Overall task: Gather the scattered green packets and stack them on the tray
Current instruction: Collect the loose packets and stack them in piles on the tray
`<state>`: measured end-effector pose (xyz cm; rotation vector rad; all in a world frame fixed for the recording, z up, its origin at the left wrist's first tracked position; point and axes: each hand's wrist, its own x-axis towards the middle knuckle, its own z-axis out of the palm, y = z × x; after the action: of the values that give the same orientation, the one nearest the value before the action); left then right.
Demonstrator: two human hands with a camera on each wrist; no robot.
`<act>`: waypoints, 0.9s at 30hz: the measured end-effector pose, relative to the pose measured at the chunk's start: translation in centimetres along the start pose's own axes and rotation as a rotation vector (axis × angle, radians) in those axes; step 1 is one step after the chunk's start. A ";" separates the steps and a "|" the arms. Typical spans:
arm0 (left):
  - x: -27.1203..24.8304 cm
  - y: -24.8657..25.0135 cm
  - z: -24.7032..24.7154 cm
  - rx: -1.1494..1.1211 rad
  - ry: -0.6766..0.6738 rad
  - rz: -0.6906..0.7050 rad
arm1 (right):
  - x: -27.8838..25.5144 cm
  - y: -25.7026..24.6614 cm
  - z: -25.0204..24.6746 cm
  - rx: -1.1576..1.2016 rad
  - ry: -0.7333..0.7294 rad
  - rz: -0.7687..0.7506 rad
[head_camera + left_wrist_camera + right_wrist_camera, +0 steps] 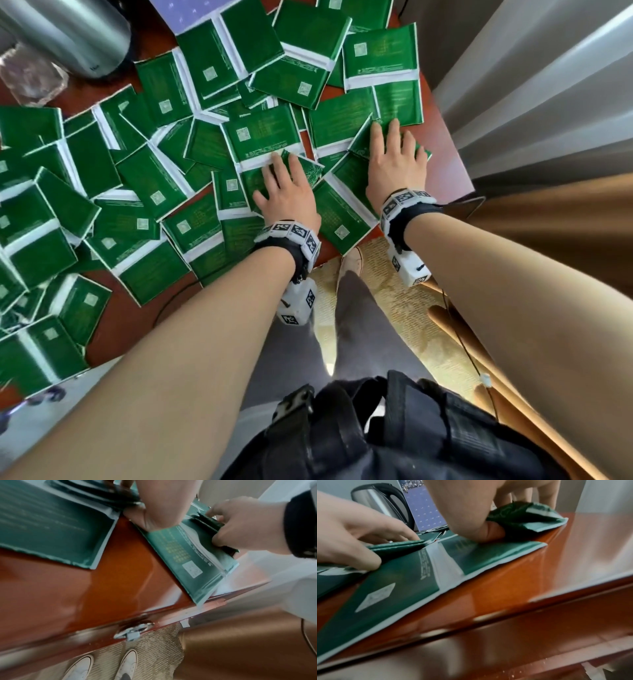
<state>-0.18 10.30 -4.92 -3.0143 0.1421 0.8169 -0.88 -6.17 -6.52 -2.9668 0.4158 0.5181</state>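
Nearest, in the head view: dark harness straps at the waist, grey trouser legs, a white shoe (352,261) on a woven straw-coloured floor mat (394,305). Two bare forearms reaching forward, each wrist banded in black with white blocks of printed square markers.

Next, the glossy reddish-brown wooden table (137,318), its lacquer mirroring the light, a metal drawer pull (133,630) under its front edge in the left wrist view.

On it, the left hand (284,192), fingers and thumb curled onto a thin bunch of flat rectangular green foil packets (260,137) with white sealed borders. Right hand (394,161) close beside, near the table's right corner, thumb tucked under and fingers over a crumpled wad of the same packets, lifted slightly off the surface. Count in either bunch impossible to tell.

Beyond, packets strewn in overlapping layers over nearly the whole tabletop, small white square codes and faint yellow print on many; print too blurred to read, the leftmost ones cut off by the frame.

Farthest: a brushed-steel kettle (68,34) with black handle, a clear faceted glass object (30,75), a bluish-purple printed card (188,13). Tray not visible anywhere.
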 end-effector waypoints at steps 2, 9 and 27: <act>-0.1 -0.4 0.0 -0.073 0.044 -0.011 | 0.0 0.2 -0.2 0.010 0.012 -0.008; -0.1 -2.7 -2.5 -0.167 0.057 0.073 | -0.3 0.7 -3.6 0.063 -0.035 -0.093; -11.0 -29.2 -20.0 0.191 0.518 0.141 | -10.4 -25.0 -21.9 -0.130 0.233 -0.634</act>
<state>3.09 39.49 17.67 -2.9764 0.4139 0.0022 3.79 17.21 18.94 -3.0427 -0.5550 0.1304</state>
